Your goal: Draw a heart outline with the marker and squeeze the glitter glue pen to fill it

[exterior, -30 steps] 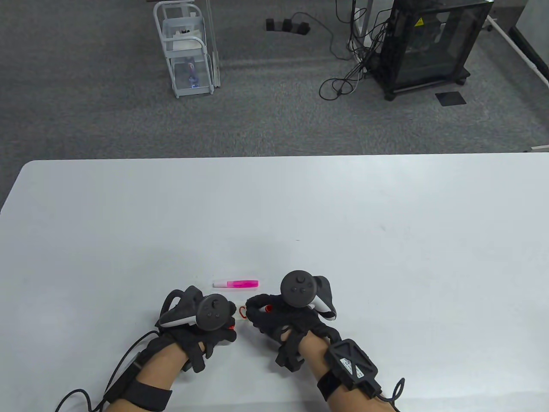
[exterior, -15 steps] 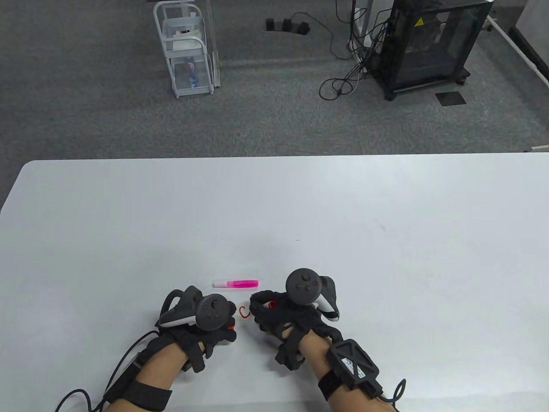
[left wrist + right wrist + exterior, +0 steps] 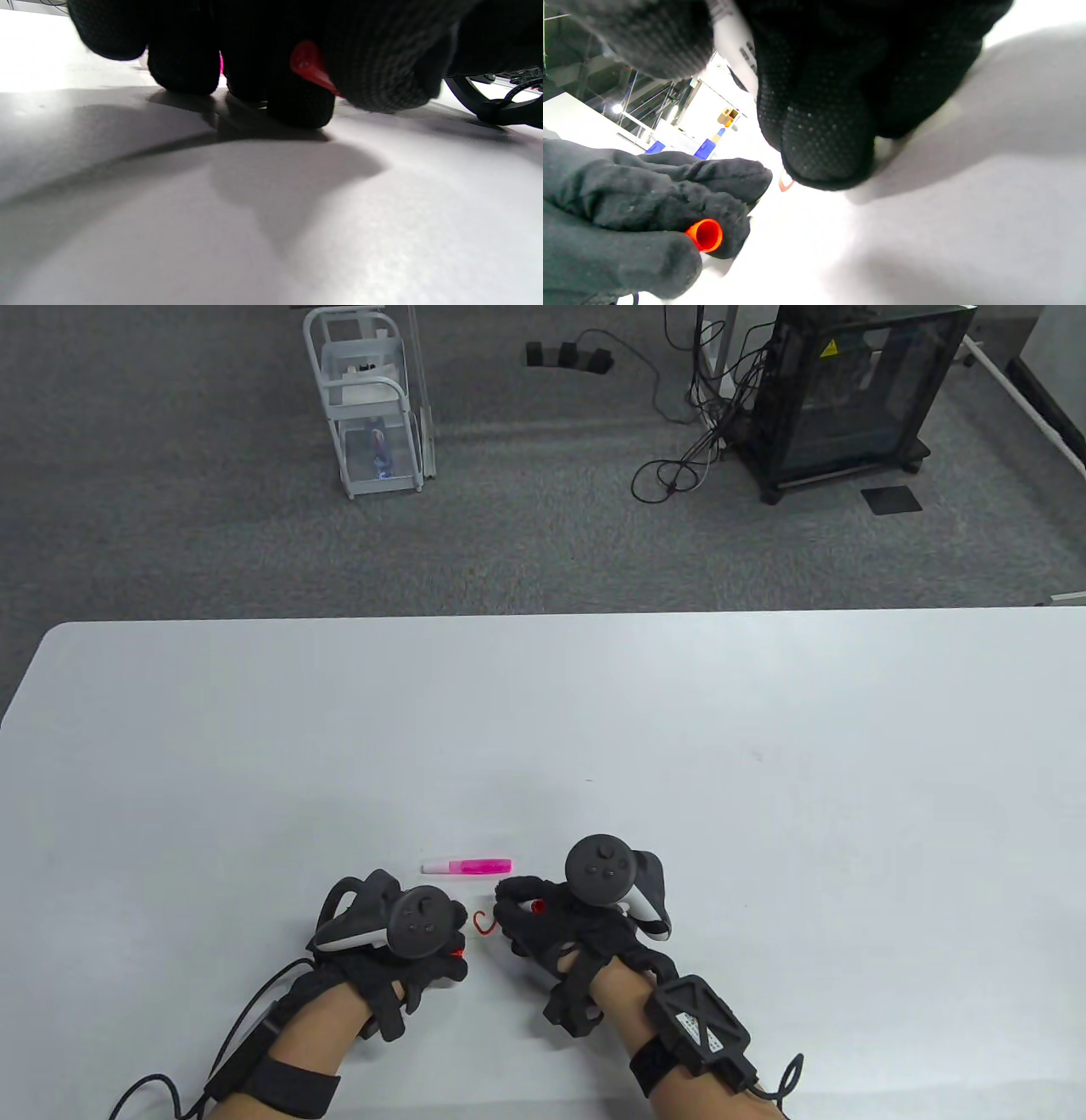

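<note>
- Table view, lower centre of frame: right hand (image 3: 567,933) curled around a marker (image 3: 534,907), only its red-and-white upper end visible between the gloved fingers; nib hidden beneath the glove.
- Same view, just left of the right hand: partial red line (image 3: 482,923) on the white counter (image 3: 764,780), a hooked curve, not a closed heart.
- Same view, lower left of centre: left hand (image 3: 416,950) resting on the counter with fingers curled; a small speck of red at its right edge, too small there to identify.
- Same view, just above both hands: pink glitter glue pen (image 3: 467,866) lying flat and horizontal on the counter, white end to the left, touched by neither hand.
- Left wrist view, top of frame: left fingers (image 3: 297,106) closed around a red cap (image 3: 312,70), fingertips down on the counter; drawn line not visible here.
- Right wrist view, lower left of frame: the same red cap (image 3: 705,235) seen end-on, hollow opening facing the camera, gripped inside the left hand (image 3: 636,203).
- Right wrist view, top centre: right fingers (image 3: 823,140) wrapped around the white marker barrel (image 3: 734,46); a sliver of the red line (image 3: 785,184) showing just below the fingertip.
- Table view, upper frame, on the grey floor: white wire rack (image 3: 371,403) at upper left, black cabinet (image 3: 848,390) with cables at upper right.
</note>
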`<act>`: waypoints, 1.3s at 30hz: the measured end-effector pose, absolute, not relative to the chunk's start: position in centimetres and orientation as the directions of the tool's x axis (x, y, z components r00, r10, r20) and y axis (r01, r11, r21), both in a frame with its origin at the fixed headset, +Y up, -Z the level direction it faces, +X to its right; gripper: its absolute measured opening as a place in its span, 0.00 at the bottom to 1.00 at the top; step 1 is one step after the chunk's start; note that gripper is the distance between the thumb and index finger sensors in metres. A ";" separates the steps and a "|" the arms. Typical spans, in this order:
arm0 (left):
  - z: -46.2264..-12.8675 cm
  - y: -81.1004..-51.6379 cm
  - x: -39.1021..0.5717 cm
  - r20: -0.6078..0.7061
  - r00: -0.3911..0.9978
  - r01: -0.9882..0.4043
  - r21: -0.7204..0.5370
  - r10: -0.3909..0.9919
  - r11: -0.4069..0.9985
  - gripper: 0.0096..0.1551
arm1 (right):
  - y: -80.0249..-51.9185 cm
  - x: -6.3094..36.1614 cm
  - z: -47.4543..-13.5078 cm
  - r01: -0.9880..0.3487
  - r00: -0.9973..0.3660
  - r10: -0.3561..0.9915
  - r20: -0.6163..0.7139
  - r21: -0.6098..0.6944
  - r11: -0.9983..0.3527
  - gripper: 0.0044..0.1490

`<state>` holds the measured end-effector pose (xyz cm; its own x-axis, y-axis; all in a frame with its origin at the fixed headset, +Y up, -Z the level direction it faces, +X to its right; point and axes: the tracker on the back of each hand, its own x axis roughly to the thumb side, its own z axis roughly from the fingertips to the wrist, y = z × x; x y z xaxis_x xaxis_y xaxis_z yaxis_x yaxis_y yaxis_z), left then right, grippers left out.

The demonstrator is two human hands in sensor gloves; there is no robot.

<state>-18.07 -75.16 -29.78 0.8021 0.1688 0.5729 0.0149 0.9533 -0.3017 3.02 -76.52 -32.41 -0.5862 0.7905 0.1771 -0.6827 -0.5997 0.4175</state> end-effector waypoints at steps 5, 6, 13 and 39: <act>-29.8 -75.2 -18.1 0.573 0.802 0.014 -0.301 0.169 0.953 0.26 | -76.5 2.9 -32.4 -0.671 -0.596 0.781 0.185 0.420 -0.611 0.36; -29.8 -75.2 -18.1 0.573 0.802 0.014 -0.302 0.170 0.953 0.26 | -76.5 2.8 -32.4 -0.670 -0.596 0.781 0.185 0.421 -0.611 0.37; -29.8 -75.2 -18.1 0.574 0.801 0.012 -0.300 0.171 0.954 0.26 | -76.6 2.7 -32.5 -0.659 -0.592 0.785 0.183 0.451 -0.602 0.37; -29.7 -75.3 -18.2 0.578 0.796 -0.002 -0.295 0.180 0.955 0.26 | -76.9 3.8 -33.0 -0.725 -0.467 0.879 0.097 0.526 -0.444 0.39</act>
<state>-18.23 -75.26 -29.75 0.7961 0.1801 0.5778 -0.0017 0.9554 -0.2954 3.79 -76.85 -33.05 -0.4674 0.8787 0.0974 -0.7250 -0.4440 0.5265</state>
